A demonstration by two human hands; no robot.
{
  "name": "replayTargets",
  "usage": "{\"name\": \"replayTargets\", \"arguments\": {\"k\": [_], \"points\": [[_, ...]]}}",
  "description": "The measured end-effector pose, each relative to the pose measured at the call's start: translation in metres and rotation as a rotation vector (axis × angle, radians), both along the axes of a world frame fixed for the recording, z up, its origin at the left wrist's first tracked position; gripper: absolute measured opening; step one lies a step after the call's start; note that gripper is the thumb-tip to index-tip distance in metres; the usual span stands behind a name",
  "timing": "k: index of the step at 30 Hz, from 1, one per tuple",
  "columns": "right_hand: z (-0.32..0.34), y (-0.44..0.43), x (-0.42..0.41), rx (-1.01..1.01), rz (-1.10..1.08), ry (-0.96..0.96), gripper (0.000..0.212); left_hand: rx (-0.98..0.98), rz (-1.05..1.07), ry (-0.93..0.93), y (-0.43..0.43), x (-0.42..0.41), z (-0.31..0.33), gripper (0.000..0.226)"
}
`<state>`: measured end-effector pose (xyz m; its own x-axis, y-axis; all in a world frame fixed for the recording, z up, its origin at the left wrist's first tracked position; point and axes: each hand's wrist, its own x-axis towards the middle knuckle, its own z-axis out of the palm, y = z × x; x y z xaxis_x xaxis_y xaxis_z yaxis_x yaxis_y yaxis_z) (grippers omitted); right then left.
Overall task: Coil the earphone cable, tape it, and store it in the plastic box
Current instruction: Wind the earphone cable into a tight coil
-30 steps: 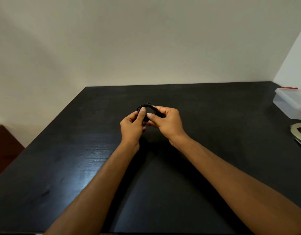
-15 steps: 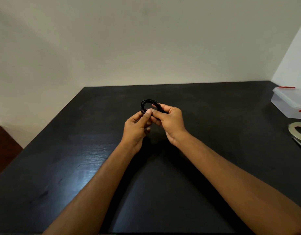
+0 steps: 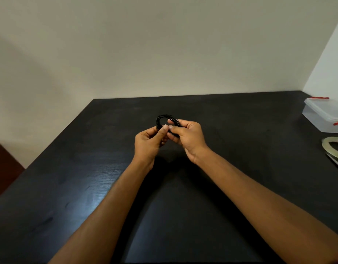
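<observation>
Head view.
Trainee: Where does the earphone cable sit relative to the plastic box?
Operator: From my remote console I read it as well to the left of the box, held above the table and gathered into a small black coil. The box stands with its lid on. The tape roll lies just on my side of the box.
Trainee: And the fingers?
Operator: Both hands grasp the coil. The left hand pinches its near-left side between thumb and forefinger. The right hand curls round its right side, thumb on top. The loop rises beyond the fingertips, away from me, roughly upright and facing the camera. I cannot tell whether a loose end remains.
Trainee: What does the coming move turn on?
Operator: I judge the coiling about done and the taping due. The right hand is the one nearer the box and the roll, so I would have the left hand alone pinch the coil while the right reaches toward the box side.
</observation>
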<state>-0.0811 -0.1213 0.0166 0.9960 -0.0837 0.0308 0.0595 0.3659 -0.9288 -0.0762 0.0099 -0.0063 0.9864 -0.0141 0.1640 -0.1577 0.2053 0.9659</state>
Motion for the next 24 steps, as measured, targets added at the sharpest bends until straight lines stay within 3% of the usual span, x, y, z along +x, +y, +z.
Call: {"name": "replayTargets", "arguments": {"k": [10,18,24], "points": [[-0.011,0.003,0.004,-0.065,-0.019,0.012,0.015,0.182,0.164,-0.101,-0.007,-0.004,-0.003,0.011],[-0.008,0.002,0.003,-0.173,0.071,0.077,0.017,0.106,0.154,-0.035,-0.005,-0.002,-0.002,0.011],[-0.001,-0.012,0.007,-0.256,0.085,0.12,0.032,0.091,0.16,0.021,-0.006,-0.002,0.001,0.011]]}}
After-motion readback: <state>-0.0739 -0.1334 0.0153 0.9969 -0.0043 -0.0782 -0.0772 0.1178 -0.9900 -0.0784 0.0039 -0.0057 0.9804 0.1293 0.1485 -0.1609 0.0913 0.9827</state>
